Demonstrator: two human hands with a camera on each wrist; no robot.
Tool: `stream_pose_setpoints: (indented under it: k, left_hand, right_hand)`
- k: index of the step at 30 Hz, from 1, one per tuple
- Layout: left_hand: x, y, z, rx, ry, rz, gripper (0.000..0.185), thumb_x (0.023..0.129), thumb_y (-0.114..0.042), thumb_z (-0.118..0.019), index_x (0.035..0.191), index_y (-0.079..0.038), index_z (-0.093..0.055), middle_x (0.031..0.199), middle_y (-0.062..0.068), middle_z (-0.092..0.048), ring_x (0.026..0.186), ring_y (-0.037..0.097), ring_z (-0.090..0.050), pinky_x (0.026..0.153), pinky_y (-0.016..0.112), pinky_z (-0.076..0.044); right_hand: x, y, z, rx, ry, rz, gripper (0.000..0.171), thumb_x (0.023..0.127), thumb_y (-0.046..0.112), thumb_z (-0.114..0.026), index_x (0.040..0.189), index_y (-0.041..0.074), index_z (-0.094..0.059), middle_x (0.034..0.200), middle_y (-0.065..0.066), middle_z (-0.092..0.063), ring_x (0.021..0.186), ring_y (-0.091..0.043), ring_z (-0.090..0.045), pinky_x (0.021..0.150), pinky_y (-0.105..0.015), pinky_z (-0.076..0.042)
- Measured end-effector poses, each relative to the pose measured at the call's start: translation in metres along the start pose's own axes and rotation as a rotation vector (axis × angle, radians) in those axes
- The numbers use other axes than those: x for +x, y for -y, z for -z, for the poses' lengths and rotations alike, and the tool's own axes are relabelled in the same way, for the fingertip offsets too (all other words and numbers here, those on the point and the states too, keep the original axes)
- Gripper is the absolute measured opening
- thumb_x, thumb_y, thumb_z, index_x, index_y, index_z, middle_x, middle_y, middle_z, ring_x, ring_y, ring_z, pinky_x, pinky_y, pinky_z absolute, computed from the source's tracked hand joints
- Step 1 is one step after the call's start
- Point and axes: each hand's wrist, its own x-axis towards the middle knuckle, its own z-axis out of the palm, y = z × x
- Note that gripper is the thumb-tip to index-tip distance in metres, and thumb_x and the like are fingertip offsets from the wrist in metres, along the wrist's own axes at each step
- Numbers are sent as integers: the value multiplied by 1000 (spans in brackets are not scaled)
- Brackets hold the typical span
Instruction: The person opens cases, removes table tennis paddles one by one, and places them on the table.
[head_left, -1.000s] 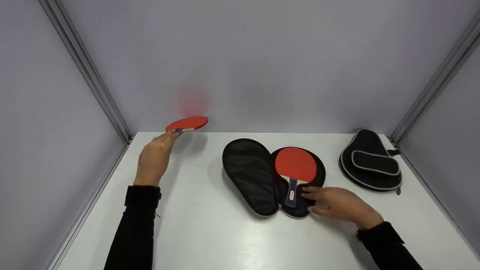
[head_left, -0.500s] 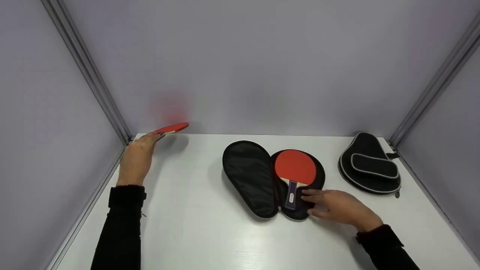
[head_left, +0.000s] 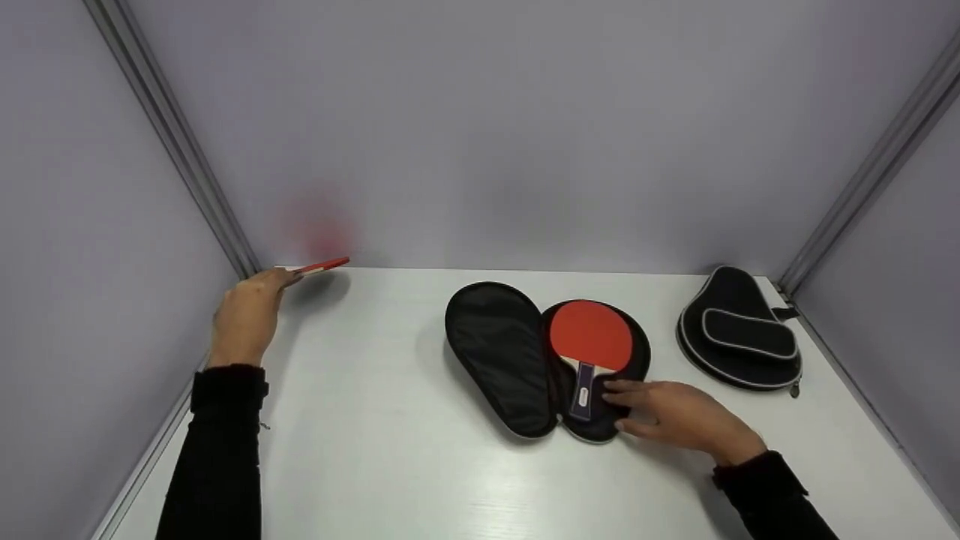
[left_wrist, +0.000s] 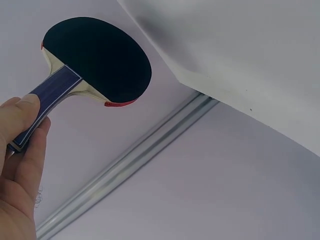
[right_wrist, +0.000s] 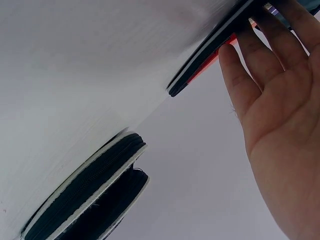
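A table tennis paddle [head_left: 322, 265] is held by its handle in the left hand [head_left: 244, 315], fingers curled round the blue grip of the handle, at the far left corner of the white tabletop [head_left: 390, 450], close above the surface and nearly edge-on in the head view. In the left wrist view the paddle's underside is seen to be black rubber, with a red edge of the other face and a pale wooden neck.

An open black case [head_left: 499, 352] is spread flat at the middle of the tabletop. Its left half holds nothing; in its right half a second paddle [head_left: 591, 334] is laid red face up, handle toward the person. The right hand [head_left: 675, 416] is rested with straight fingers on the near edge of the case, fingertips beside that handle; nothing is gripped by it.

A closed black case [head_left: 739, 330] with pale piping is seen at the far right, well apart from the open one. Grey walls enclose the tabletop on three sides.
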Motion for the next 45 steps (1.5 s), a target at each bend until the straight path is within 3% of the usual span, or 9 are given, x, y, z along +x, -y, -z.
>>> stream_pose_setpoints:
  k: [10, 14, 19, 24, 29, 36, 45]
  left_hand:
    - [-6, 13, -4, 4, 25, 49, 26, 112, 4, -71, 135, -1, -83, 138, 30, -81, 117, 61, -81, 89, 75, -68]
    - [-9, 17, -8, 7, 43, 78, 28, 115, 0, -70, 140, -3, -82, 140, 32, -80, 116, 61, -81, 84, 73, -69]
    - [-12, 20, -12, 20, 68, 78, 31, 115, -1, -69, 142, -8, -83, 126, 38, -81, 99, 63, -81, 68, 71, -67]
    - [-11, 22, -15, 64, 107, 51, 32, 114, 2, -69, 142, -8, -82, 114, 43, -79, 86, 67, -78, 62, 75, -62]
    - [-12, 23, -18, 105, 160, 31, 32, 110, 4, -74, 140, -3, -80, 121, 44, -78, 95, 70, -78, 68, 76, -64]
    - [-18, 26, -22, 149, 233, 6, 47, 99, 5, -87, 144, 2, -78, 134, 39, -78, 109, 66, -79, 84, 74, -69]
    - [-29, 34, -24, 170, 343, 8, 52, 97, 9, -88, 147, 10, -74, 139, 40, -77, 113, 62, -81, 92, 71, -70]
  right_hand:
    - [-1, 0, 2, 11, -3, -4, 49, 116, 45, -75, 154, 15, -79, 169, -6, -71, 145, -37, -77, 116, -60, -66]
    - [0, -1, 2, 13, 5, -6, 48, 115, 43, -76, 154, 15, -79, 169, -7, -71, 144, -37, -78, 115, -59, -66]
    - [2, -2, 1, 14, 10, -3, 48, 115, 43, -76, 153, 14, -80, 168, -7, -72, 142, -37, -79, 114, -59, -66]
    - [2, -1, 1, 19, 12, 1, 49, 115, 44, -75, 154, 14, -79, 168, -8, -71, 143, -37, -78, 115, -59, -66]
    - [1, -2, 2, 26, 10, 10, 48, 116, 43, -75, 154, 13, -79, 169, -9, -71, 143, -38, -78, 115, -59, -66]
    - [-1, -4, 1, 23, 15, -8, 48, 116, 42, -75, 154, 13, -79, 170, -8, -70, 144, -37, -78, 116, -59, -65]
    - [-2, -2, 3, 53, 29, -21, 50, 116, 45, -74, 156, 15, -77, 171, -7, -69, 147, -38, -76, 117, -60, -65]
